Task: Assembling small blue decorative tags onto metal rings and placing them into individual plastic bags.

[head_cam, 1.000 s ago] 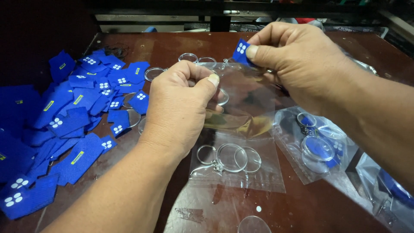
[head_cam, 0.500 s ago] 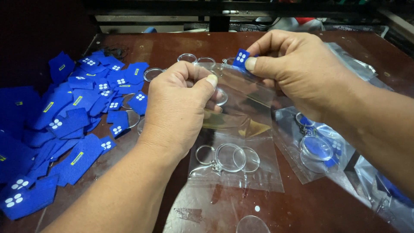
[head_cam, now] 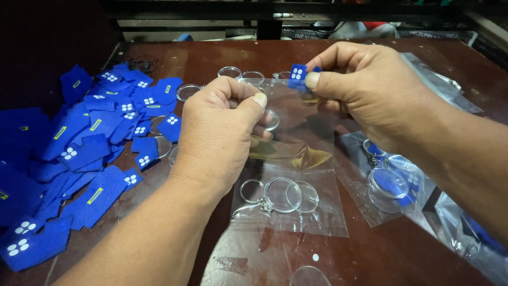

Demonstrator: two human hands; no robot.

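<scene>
Where it was lower before, right hand (head_cam: 370,87) pinching blue tag (head_cam: 297,73); left hand (head_cam: 222,127) clamping clear bag (head_cam: 296,169).

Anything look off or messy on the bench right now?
Nothing looks damaged. The blue fabric tags lie in a loose heap at the left, some overlapping, and clear round keyring shells sit scattered by the clear bag that the left hand and right hand hold.

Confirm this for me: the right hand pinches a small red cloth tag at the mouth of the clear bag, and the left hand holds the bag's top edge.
Not quite. In the head view the tag in the right hand is blue with white dots, not red. The rest holds: it sits at the mouth of the clear bag, and the left hand holds the bag's top edge.
</scene>
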